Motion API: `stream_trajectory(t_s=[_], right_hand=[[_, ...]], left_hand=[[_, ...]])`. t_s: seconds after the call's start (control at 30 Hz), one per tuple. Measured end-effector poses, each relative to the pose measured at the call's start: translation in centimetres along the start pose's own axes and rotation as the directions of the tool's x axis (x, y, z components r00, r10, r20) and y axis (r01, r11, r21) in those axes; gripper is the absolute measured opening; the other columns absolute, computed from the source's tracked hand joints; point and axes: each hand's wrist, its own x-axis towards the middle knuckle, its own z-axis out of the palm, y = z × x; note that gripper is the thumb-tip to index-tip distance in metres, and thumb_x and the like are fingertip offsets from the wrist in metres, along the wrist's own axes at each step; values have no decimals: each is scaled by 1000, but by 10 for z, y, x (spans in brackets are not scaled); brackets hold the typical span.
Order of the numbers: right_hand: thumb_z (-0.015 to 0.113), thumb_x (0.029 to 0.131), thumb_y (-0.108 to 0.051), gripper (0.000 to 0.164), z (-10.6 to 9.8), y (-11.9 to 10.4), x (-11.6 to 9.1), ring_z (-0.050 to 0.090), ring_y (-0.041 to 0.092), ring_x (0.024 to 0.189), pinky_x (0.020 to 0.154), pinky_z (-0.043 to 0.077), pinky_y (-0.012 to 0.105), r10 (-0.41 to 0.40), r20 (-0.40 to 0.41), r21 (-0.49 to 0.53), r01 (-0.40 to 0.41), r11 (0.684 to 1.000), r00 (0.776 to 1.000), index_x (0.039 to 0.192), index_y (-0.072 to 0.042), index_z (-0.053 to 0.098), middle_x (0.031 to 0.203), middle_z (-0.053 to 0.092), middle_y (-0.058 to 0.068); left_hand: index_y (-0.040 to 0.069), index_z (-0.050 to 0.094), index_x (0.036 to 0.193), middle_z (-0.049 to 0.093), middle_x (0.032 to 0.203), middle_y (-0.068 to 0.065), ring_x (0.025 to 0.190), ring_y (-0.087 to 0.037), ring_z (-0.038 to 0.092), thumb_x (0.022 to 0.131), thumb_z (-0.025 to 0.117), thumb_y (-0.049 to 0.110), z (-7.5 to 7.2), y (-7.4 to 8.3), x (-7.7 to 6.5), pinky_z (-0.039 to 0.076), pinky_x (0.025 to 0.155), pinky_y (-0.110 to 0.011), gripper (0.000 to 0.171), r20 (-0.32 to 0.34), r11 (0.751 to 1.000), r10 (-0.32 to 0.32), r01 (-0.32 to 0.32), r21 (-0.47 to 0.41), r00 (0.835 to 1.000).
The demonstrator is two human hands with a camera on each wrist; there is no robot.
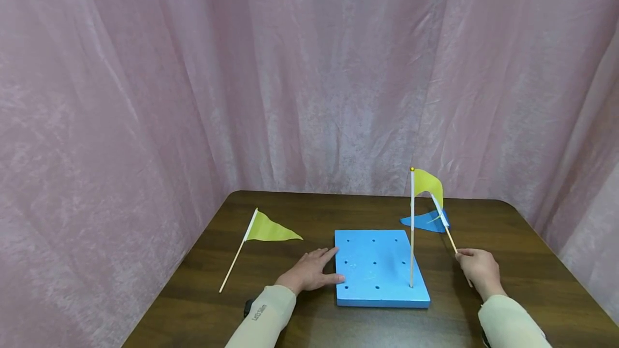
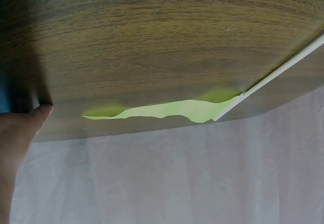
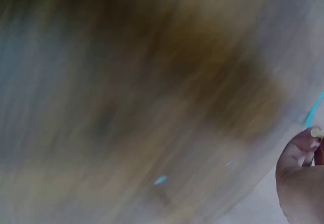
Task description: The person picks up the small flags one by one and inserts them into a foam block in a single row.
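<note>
Altogether three triangular flags show: one blue flag slants at the right, its cloth pointing left from the white upper part of a thin pale stick, whose lower part the right hand pinches. One upright yellow flag stands at the near right corner of the single flat light-blue board, where eight unfilled holes show, and one lying yellow flag rests farther left on the dark-brown wooden table. The left hand, fingers apart, touches the board's left edge.
</note>
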Motion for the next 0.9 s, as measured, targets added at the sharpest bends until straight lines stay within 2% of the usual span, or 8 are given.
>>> stream_trajectory(t_s=[0.17,0.23,0.4,0.67,0.8,0.9], right_hand=[[55,99,-19,38,3,-15,-2,57,45,106,80,46,51,71,-85,121,-61,991,994,125,8,64,119,63,29],[54,100,-19,38,4,-20,-3,57,44,107,81,46,50,73,-112,145,-57,988,991,126,7,63,120,63,29],[53,102,-20,38,3,-31,-3,58,40,105,75,48,41,81,-128,220,-51,974,988,128,7,62,121,63,28],[54,103,-21,38,-4,-49,-5,58,37,111,78,49,36,91,-154,331,-35,943,984,131,4,61,126,61,27],[55,103,-23,39,-10,-58,-5,60,25,105,72,48,24,85,-175,359,-17,933,981,131,2,62,122,65,21],[56,102,-26,40,-17,-66,-4,57,11,95,67,46,17,88,-183,394,-9,919,979,132,-1,62,112,67,8]], left_hand=[[31,25,158,32,159,-8,147,-29,25,89,54,71,-1,2,-1,19,118,-50,85,-5,1000,5,-5,1,1000],[31,26,158,32,159,-8,147,-29,26,89,55,70,-2,3,-2,19,118,-51,85,-7,1000,3,-3,-1,1000],[31,26,158,33,159,-8,147,-29,25,89,55,69,-3,4,-2,19,118,-51,85,-6,1000,-1,1,-5,1000],[30,25,159,31,159,-8,147,-28,25,89,53,71,-1,3,-3,18,118,-50,85,0,1000,4,-4,-2,1000],[29,25,159,31,159,-8,147,-28,25,90,53,70,-2,3,-4,18,118,-51,85,-3,1000,7,-7,-3,1000],[29,26,158,31,159,-8,147,-29,25,90,55,69,-2,3,-4,18,118,-51,85,-6,1000,5,-5,-12,1000]])
